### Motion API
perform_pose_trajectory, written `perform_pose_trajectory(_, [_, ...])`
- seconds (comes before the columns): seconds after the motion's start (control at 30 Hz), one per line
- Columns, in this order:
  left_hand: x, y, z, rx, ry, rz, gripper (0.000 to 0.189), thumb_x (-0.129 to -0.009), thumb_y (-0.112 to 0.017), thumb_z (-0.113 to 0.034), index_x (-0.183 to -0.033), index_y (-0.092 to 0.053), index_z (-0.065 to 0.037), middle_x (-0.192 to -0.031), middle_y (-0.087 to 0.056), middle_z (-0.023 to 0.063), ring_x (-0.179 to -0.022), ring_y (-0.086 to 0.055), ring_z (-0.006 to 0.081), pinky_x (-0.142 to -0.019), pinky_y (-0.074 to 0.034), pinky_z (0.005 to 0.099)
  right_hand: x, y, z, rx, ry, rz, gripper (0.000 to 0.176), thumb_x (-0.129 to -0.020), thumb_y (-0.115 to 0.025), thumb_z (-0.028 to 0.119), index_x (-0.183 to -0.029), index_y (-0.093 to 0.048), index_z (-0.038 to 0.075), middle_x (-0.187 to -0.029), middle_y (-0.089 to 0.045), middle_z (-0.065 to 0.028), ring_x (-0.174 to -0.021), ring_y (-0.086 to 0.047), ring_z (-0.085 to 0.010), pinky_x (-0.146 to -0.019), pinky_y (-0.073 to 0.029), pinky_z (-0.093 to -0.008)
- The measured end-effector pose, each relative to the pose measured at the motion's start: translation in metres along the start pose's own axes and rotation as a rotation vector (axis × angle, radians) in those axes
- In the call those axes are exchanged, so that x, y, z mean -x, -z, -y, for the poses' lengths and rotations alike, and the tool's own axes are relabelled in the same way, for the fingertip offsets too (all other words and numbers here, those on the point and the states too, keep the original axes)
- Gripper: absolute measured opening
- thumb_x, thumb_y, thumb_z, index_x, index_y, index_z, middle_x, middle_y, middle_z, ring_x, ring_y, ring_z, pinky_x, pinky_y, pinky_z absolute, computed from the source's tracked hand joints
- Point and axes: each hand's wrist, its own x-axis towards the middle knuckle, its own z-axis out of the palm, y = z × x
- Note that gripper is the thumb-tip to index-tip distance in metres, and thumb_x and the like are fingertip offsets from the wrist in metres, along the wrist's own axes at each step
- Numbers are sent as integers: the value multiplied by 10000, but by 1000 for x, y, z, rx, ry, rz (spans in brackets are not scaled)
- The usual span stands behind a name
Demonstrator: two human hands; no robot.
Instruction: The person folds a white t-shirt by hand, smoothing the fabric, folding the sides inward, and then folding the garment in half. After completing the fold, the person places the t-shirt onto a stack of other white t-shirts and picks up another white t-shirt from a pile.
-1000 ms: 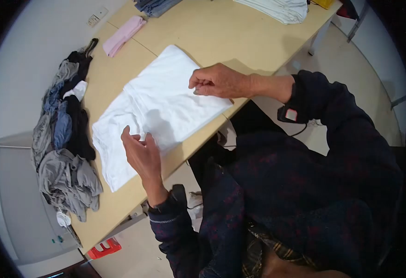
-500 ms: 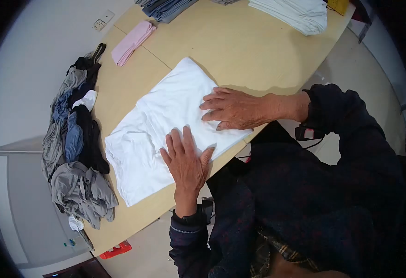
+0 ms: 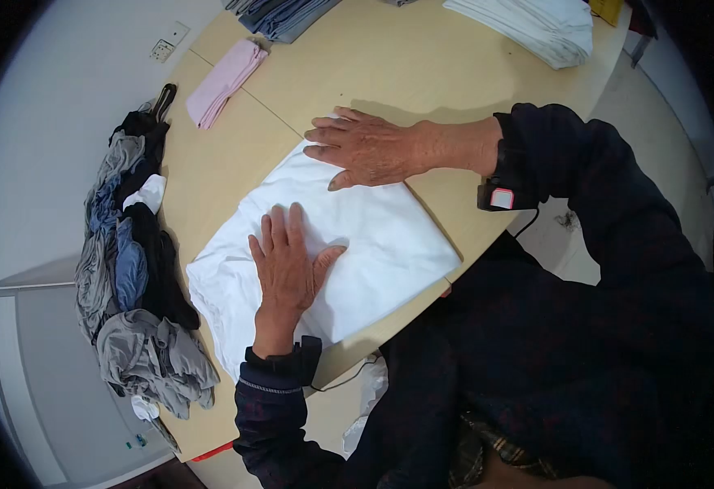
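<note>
A white cloth garment lies spread and partly folded on the wooden table, with wrinkles gathered towards its left end. My left hand rests flat on its middle, fingers apart and thumb stretched to the right. Over the garment's far corner lies my right hand, palm down with the fingers spread; it hides that corner. Neither hand grips the fabric.
Along the table's left edge runs a heap of grey, blue and black clothes. A folded pink garment lies at the far left. Folded dark clothes and a white stack are at the back.
My right hand has slid away from me and left to the garment's far corner. My left hand has shifted left and slightly away across the fabric.
</note>
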Motion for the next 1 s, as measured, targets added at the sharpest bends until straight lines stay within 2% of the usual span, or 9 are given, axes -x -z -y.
perform_pose_trajectory(0.2, [1,0,7,38,12,4,915,-853,-578,-606,-1476,-266,-13,-1481,-293,300,-1375,-269,472,-1103,-176,618,-4,-15,-14,8,-78,61,717,-958,-452,521,-1413,-351,-24,-1493,-288,-227,-1433,-181,-353,-1168,-150,-538])
perform_pose_trajectory(0.3, [-8,11,25,102,15,21,899,-844,-630,-543,-1467,-274,-2,-1472,-316,288,-1370,-285,462,-1099,-189,616,-2,-26,-19,-2,-62,11,734,-962,-433,536,-1420,-340,-30,-1494,-284,-231,-1439,-166,-358,-1172,-141,-541])
perform_pose_trajectory(0.33, [-14,14,33,104,5,-48,869,-842,-663,-480,-1457,-289,7,-1446,-365,275,-1361,-307,451,-1100,-196,608,-1,-25,-19,-2,-64,13,745,-967,-414,545,-1424,-335,-38,-1492,-284,-240,-1439,-165,-365,-1173,-139,-545])
perform_pose_trajectory(0.37, [-23,19,39,97,-17,-171,734,-847,-691,-376,-1390,-393,19,-1354,-466,259,-1285,-400,447,-1068,-283,559,0,-23,-18,-4,-65,15,757,-972,-396,554,-1427,-329,-47,-1490,-283,-248,-1440,-163,-373,-1174,-138,-549])
perform_pose_trajectory(0.43, [-44,16,64,245,33,-194,520,-818,-728,-227,-1236,-541,19,-1157,-596,219,-1118,-540,405,-960,-416,476,-1,-21,-15,-25,-92,20,745,-951,-451,543,-1418,-344,-28,-1496,-281,-230,-1439,-164,-362,-1171,-143,-542])
perform_pose_trajectory(0.53, [-69,0,88,230,-22,-321,322,-781,-730,-101,-1068,-619,-6,-955,-644,167,-926,-612,359,-827,-481,425,-2,-13,-12,-29,-105,48,744,-935,-494,535,-1413,-353,-18,-1498,-282,-219,-1439,-164,-357,-1167,-149,-540])
perform_pose_trajectory(0.63, [-81,-6,103,240,40,-286,281,-761,-739,-96,-1015,-634,-37,-891,-655,140,-855,-633,325,-773,-502,409,-2,-16,-13,-23,-98,17,740,-927,-516,529,-1401,-368,-19,-1482,-302,-216,-1431,-180,-354,-1163,-157,-540])
perform_pose_trajectory(0.83, [-96,12,104,355,365,32,264,-711,-785,-135,-896,-639,-17,-747,-625,78,-689,-595,195,-647,-495,330,0,-28,-17,-13,-65,-91,713,-919,-536,517,-1371,-395,-16,-1439,-342,-205,-1399,-232,-347,-1153,-180,-537])
perform_pose_trajectory(1.0, [-97,18,109,510,309,78,200,-717,-757,-104,-807,-624,17,-656,-586,33,-621,-531,111,-576,-453,273,-2,-13,-13,3,-88,82,739,-980,-382,544,-1437,-310,-31,-1490,-272,-244,-1442,-155,-363,-1188,-124,-543])
